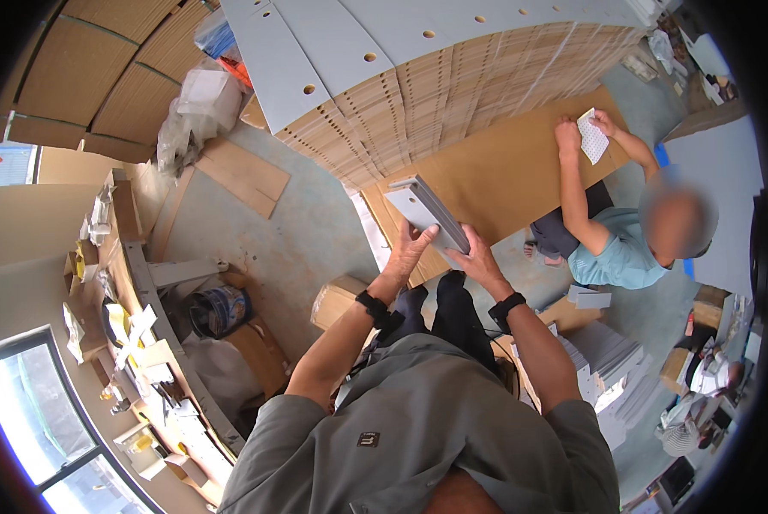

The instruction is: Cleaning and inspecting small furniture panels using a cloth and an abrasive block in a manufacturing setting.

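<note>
"Cardboard (pixel 243 176) lies on the floor (pixel 311 210), left of the bench (pixel 508 167). And the left hand (pixel 412 246)?"

"Gripping a small stack of grey panels (pixel 429 216) along its left side, above the bench's left end."

"The right hand (pixel 480 259)?"

"Holding that same stack at its lower right. Whether it touches the bench, I can't tell."

"Farther over?"

"Co-worker (pixel 621 250) at the bench's right side, holding a perforated white piece (pixel 591 139)."

L hand (pixel 411 248) & R hand (pixel 482 259) gripping gry boards (pixel 427 212), co-worker (pixel 614 259) w/ wht sheet (pixel 591 140)
</note>
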Action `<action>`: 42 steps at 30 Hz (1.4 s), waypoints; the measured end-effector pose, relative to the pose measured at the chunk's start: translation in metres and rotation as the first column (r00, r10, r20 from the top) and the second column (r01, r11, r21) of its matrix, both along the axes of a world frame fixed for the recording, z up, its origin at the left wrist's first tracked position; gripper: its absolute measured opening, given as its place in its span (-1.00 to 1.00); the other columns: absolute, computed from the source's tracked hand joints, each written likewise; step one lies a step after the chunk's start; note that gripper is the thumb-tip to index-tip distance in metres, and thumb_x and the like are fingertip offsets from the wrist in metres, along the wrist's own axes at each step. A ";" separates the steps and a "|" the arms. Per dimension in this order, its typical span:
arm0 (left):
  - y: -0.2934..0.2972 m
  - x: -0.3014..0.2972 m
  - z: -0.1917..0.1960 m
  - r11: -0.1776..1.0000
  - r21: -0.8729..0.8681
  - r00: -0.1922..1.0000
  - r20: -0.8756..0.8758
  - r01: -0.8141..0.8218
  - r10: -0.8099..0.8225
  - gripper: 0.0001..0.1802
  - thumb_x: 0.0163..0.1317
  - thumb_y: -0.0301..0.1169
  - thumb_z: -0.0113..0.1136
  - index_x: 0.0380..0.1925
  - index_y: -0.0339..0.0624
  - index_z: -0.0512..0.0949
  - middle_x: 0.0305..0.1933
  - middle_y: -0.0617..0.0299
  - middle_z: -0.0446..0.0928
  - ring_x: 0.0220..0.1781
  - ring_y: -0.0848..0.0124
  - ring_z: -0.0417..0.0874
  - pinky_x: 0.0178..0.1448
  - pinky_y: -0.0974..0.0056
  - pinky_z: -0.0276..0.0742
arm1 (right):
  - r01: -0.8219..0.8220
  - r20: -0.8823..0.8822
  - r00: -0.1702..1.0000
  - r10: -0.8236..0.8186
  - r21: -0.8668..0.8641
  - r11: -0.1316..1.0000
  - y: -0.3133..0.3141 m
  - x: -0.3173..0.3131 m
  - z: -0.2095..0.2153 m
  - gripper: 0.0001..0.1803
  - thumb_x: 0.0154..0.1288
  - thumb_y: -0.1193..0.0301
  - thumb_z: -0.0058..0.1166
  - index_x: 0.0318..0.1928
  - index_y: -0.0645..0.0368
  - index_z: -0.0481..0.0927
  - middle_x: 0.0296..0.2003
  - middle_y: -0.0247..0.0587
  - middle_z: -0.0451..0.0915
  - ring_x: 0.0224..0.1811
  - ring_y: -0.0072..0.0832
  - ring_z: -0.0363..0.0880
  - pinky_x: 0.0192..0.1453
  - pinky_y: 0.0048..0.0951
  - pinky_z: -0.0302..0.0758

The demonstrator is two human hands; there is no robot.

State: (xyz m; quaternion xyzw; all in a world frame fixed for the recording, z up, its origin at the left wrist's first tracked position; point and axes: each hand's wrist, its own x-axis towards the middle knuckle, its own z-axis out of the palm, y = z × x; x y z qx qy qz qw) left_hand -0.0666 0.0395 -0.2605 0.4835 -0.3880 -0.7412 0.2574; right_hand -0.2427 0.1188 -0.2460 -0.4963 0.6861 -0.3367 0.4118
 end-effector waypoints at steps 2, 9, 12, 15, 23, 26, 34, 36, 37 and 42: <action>-0.013 0.000 0.032 0.990 -0.138 0.995 -0.083 0.042 -0.054 -0.04 0.20 -0.05 0.43 0.39 -0.26 0.11 0.26 0.04 0.41 0.33 0.22 0.40 0.41 0.11 0.32 | -0.001 0.024 1.000 0.002 -0.055 0.998 0.004 0.001 0.005 -0.36 0.18 0.30 0.33 0.23 0.19 0.40 0.08 -0.04 0.54 0.12 -0.13 0.56 0.20 -0.19 0.48; -0.023 0.004 0.036 0.837 -0.478 0.963 0.090 0.266 -0.255 -0.30 0.20 -0.35 0.44 0.25 -0.19 0.27 0.16 0.10 0.47 0.28 0.26 0.45 0.40 0.16 0.35 | 0.086 0.073 0.994 -0.077 -0.129 0.988 -0.016 0.006 0.000 -0.49 0.25 0.39 0.31 0.17 0.22 0.45 -0.01 -0.04 0.62 0.07 -0.22 0.61 0.16 -0.25 0.52; -0.020 -0.002 0.018 0.810 -0.514 0.959 0.116 0.281 -0.259 -0.30 0.22 -0.39 0.42 0.26 -0.20 0.23 0.21 0.04 0.42 0.30 0.22 0.45 0.42 0.14 0.35 | 0.080 0.215 0.975 -0.062 -0.075 0.994 -0.018 0.006 -0.010 -0.57 0.27 0.40 0.29 0.12 0.23 0.53 -0.03 -0.05 0.65 0.04 -0.20 0.63 0.15 -0.24 0.53; -0.016 -0.004 0.010 0.734 -0.607 0.952 0.192 0.305 -0.237 -0.32 0.26 -0.40 0.39 0.26 -0.22 0.20 0.17 0.05 0.44 0.25 0.23 0.49 0.34 0.13 0.41 | 0.078 0.179 0.982 -0.058 -0.107 0.991 -0.017 0.005 -0.022 -0.62 0.28 0.39 0.28 0.07 0.23 0.58 -0.06 -0.06 0.67 0.02 -0.20 0.65 0.14 -0.26 0.54; 0.013 0.001 0.016 0.664 -0.588 0.881 0.389 0.462 -0.268 -0.27 0.27 -0.40 0.35 0.33 -0.10 0.13 0.19 -0.11 0.43 0.32 -0.03 0.47 0.31 0.04 0.44 | 0.115 0.137 0.986 -0.096 -0.133 0.985 0.018 0.007 -0.066 -0.50 0.22 0.50 0.32 0.17 0.20 0.48 0.03 -0.02 0.58 0.14 -0.17 0.59 0.17 -0.27 0.52; 0.013 0.018 0.000 0.645 -0.624 0.883 0.432 0.441 -0.185 -0.31 0.34 -0.35 0.29 0.35 -0.11 0.12 0.21 -0.09 0.44 0.32 0.02 0.47 0.32 0.05 0.43 | -0.076 0.054 0.996 0.077 -0.009 0.997 0.006 0.012 -0.044 -0.42 0.26 0.44 0.28 0.26 0.22 0.36 0.06 0.02 0.55 0.19 -0.17 0.54 0.22 -0.26 0.50; 0.015 0.007 0.047 0.906 -0.337 0.955 -0.055 0.256 -0.291 -0.46 0.44 -0.17 0.18 0.23 -0.17 0.21 0.03 0.08 0.52 0.16 0.36 0.49 0.24 0.13 0.45 | -0.040 0.406 0.914 0.030 0.015 0.999 0.031 0.005 0.032 -0.30 0.28 0.22 0.29 0.30 0.29 0.32 0.13 0.00 0.53 0.17 -0.30 0.56 0.22 -0.27 0.50; 0.021 -0.009 0.060 0.896 -0.346 0.950 -0.040 0.277 -0.309 -0.55 0.48 -0.19 0.13 0.18 -0.19 0.27 0.03 0.16 0.49 0.13 0.41 0.43 0.25 0.25 0.39 | 0.065 0.430 0.902 -0.043 -0.035 0.997 0.045 0.004 0.041 -0.30 0.29 0.20 0.28 0.30 0.29 0.33 0.11 -0.01 0.55 0.12 -0.34 0.57 0.20 -0.29 0.51; 0.022 -0.013 0.047 0.890 -0.338 0.947 0.017 0.307 -0.320 -0.48 0.48 -0.13 0.10 0.27 -0.22 0.31 0.14 0.15 0.48 0.20 0.39 0.42 0.30 0.24 0.36 | 0.127 0.425 0.901 -0.092 -0.055 0.990 0.053 0.005 0.032 -0.30 0.29 0.14 0.28 0.29 0.27 0.35 0.06 -0.02 0.57 0.07 -0.36 0.58 0.15 -0.31 0.51; 0.034 -0.034 0.047 0.907 -0.181 0.924 0.034 0.380 -0.380 -0.40 0.53 -0.01 -0.05 0.27 -0.31 0.29 0.18 0.04 0.47 0.18 0.27 0.50 0.27 0.17 0.43 | 0.379 0.414 0.832 -0.369 0.061 0.923 0.080 0.027 0.018 -0.26 0.30 0.03 0.22 0.23 0.39 0.36 0.00 0.02 0.57 0.02 -0.34 0.56 0.07 -0.34 0.48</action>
